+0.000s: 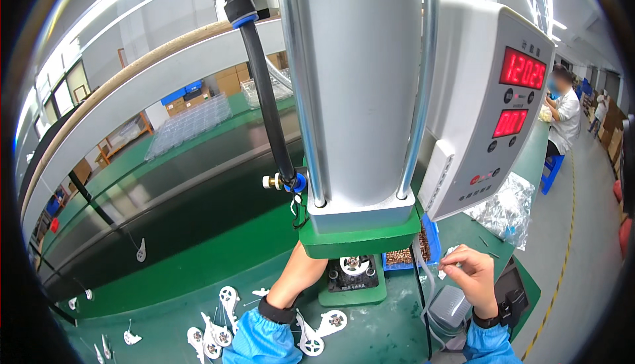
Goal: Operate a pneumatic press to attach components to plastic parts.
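My left arm, in a blue sleeve with a black wristband, reaches under the green head plate (360, 240) of a bench press (364, 99). The visible back part of my left hand (301, 275) is beside the press base; its fingers are hidden behind the plate. On the black fixture (352, 281) below lies a white round part (354, 265) with a spoked centre. At the right, my right hand (473, 275) is raised with thumb and fingers pinched together. Something small and whitish shows at the fingertips, too small to name. A blue bin (430, 235) of small copper-coloured pieces stands near it.
White parts with round ends (229, 296) lie around my left sleeve, several with thin wires. A grey control box (486, 99) with red digits hangs right of the press. Grey cables (426, 291) run below the bin. A clear plastic bag (506, 208) and a seated co-worker (564, 113) are farther right.
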{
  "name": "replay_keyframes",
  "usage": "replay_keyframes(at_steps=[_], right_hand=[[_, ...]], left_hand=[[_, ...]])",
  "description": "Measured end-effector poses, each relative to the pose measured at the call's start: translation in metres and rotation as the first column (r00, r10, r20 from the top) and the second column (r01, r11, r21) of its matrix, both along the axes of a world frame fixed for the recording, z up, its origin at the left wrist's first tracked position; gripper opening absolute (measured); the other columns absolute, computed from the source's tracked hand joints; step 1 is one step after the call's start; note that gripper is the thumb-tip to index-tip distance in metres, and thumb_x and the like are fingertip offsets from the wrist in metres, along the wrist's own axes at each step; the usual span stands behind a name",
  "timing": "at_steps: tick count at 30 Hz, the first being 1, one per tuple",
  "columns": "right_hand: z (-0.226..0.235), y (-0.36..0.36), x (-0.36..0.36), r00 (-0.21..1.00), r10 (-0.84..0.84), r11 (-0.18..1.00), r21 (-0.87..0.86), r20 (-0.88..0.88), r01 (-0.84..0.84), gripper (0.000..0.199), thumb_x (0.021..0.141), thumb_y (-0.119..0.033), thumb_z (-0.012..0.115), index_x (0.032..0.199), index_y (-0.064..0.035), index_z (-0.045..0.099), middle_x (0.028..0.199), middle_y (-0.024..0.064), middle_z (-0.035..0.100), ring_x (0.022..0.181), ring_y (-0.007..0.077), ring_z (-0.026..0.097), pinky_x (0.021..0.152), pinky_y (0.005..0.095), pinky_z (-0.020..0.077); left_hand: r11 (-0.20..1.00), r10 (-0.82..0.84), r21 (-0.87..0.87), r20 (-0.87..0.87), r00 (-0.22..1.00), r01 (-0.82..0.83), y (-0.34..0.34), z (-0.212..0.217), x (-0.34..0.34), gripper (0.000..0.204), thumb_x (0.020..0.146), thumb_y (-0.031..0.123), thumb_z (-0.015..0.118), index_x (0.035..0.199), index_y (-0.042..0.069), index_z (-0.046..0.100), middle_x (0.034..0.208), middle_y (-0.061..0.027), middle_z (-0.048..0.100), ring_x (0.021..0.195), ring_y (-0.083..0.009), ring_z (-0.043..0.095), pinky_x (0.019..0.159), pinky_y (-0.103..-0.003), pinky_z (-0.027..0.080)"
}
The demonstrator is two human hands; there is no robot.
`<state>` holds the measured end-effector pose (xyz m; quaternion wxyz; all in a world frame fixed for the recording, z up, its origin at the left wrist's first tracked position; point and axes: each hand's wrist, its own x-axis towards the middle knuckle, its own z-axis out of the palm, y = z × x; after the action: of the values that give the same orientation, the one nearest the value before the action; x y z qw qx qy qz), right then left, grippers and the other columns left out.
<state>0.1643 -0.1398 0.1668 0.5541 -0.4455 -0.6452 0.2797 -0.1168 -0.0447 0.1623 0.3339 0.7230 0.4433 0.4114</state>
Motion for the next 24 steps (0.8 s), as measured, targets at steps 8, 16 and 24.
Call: replay_keyframes(at_steps=[8,16,24], right_hand=[[0.013,0.016,-0.027,0.887,0.318,0.948,-0.111,0.335,-0.297,0.013,0.077,-0.003,0.064,0.090,-0.0020,0.066,0.078,0.0087,0.064,0.069,0.0196,0.060,0.062,0.0295,0.0470],[0.001,0.061,-0.070,0.880,0.362,0.930,-0.185,0.309,-0.318,0.018,0.082,-0.017,0.062,0.094,-0.0038,0.066,0.083,0.0092,0.063,0.071,0.0214,0.059,0.064,0.0317,0.0462],[0.005,0.071,-0.093,0.853,0.358,0.934,-0.163,0.380,-0.319,0.018,0.084,-0.014,0.059,0.097,-0.0017,0.061,0.081,0.0104,0.062,0.075,0.0197,0.059,0.065,0.0309,0.0456]], left_hand=[[0.987,-0.135,0.061,-0.151,0.979,0.146,0.022,-0.007,0.005,0.024,0.082,0.012,0.057,0.103,0.000,0.056,0.096,-0.0208,0.059,0.087,-0.0320,0.057,0.072,-0.036,0.047],[0.909,0.378,0.287,-0.263,0.888,-0.302,-0.038,0.004,-0.005,0.026,0.083,0.029,0.059,0.099,0.008,0.060,0.079,-0.0160,0.054,0.079,-0.0338,0.056,0.066,-0.041,0.046],[0.952,0.270,-0.098,-0.185,0.945,-0.291,-0.053,-0.007,-0.011,0.030,0.088,0.030,0.054,0.089,0.001,0.062,0.078,-0.0140,0.058,0.067,-0.0259,0.057,0.062,-0.032,0.042]])
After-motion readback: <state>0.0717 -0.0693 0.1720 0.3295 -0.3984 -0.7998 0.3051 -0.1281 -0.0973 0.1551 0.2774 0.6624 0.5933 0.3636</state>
